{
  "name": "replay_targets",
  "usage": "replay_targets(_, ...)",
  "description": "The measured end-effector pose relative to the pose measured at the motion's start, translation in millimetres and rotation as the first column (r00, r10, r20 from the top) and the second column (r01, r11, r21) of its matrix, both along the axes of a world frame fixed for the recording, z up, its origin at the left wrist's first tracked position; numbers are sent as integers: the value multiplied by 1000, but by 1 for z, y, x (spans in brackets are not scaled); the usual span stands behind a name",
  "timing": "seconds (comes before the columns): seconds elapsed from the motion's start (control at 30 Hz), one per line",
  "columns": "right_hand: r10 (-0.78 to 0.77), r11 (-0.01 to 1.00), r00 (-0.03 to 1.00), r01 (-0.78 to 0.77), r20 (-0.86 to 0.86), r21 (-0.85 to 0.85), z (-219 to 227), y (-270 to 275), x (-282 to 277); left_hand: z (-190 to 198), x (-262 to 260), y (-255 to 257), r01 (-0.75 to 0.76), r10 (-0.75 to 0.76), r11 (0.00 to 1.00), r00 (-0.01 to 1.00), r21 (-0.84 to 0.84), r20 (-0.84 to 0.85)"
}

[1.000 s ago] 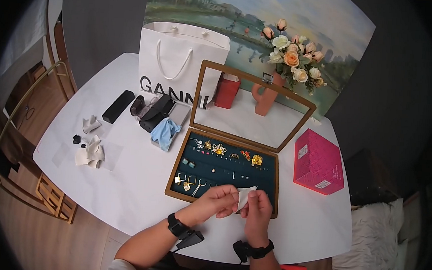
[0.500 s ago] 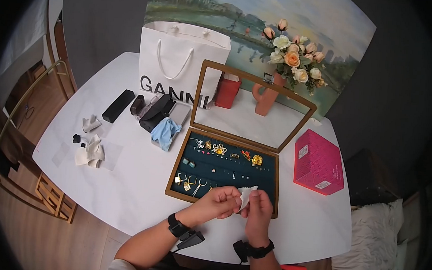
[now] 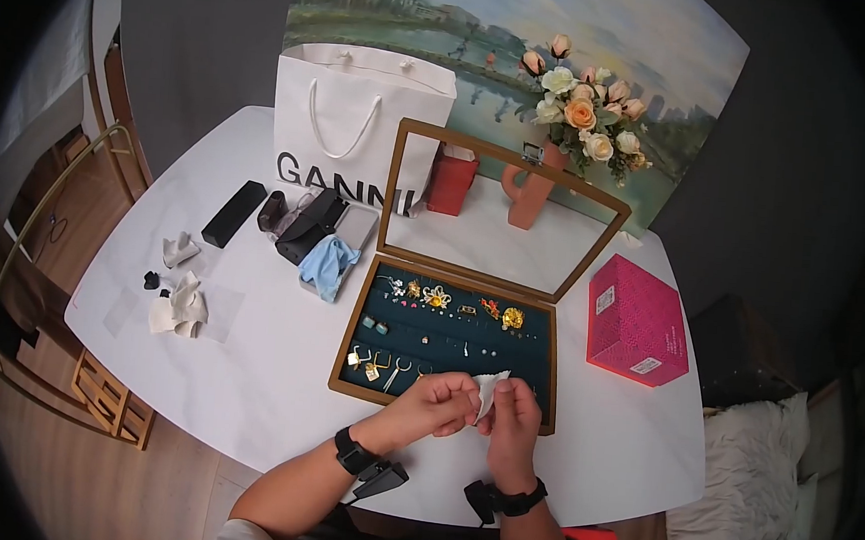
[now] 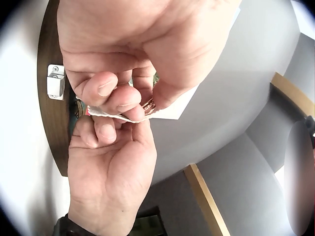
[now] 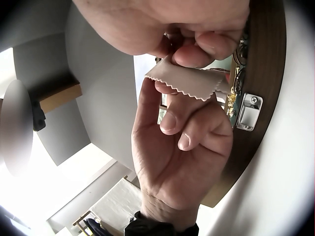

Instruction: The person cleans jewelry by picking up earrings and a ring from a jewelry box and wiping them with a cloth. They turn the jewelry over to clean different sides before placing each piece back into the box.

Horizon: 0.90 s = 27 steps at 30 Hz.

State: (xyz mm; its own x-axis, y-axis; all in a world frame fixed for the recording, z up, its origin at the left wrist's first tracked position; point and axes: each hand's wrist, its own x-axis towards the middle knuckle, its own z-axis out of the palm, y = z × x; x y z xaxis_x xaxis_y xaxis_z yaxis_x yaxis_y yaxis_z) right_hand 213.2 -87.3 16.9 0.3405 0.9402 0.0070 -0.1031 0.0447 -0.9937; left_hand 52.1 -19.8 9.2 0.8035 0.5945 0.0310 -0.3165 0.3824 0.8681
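A small white polishing cloth [image 5: 189,82] with a zigzag edge sits between the two hands. My right hand [image 3: 512,421] pinches it with thumb and fingers. The left hand [image 3: 431,405] pinches a small copper-coloured piece of jewellery [image 4: 148,106], mostly hidden by the fingers, with the cloth against it. Both hands hover over the near edge of an open wooden jewelry box [image 3: 356,394]. Inside, on dark green lining, lie several earrings [image 3: 399,368], a gold flower-shaped piece [image 3: 513,318] and other small jewelry. Its glazed lid [image 3: 391,192] stands raised behind.
A white paper bag [image 3: 364,95], a black case [image 3: 309,239], a light blue cloth [image 3: 326,267] and a long black box [image 3: 234,213] stand at the left back. Crumpled pale cloths [image 3: 185,308] lie far left. A pink box [image 3: 640,320] is at right, a flower vase [image 3: 530,202] behind.
The hands stay in nearly the same place, fingers shifting a little on the cloth, whose visible part has bent slightly. The head view has shifted slightly.
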Motion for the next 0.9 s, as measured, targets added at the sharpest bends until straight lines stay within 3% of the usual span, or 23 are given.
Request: replay_targets(0.9,11,1000,999,-11,45,-1,1,1,-2,-3,2,0,12,-12,1000,1000,19,-15)
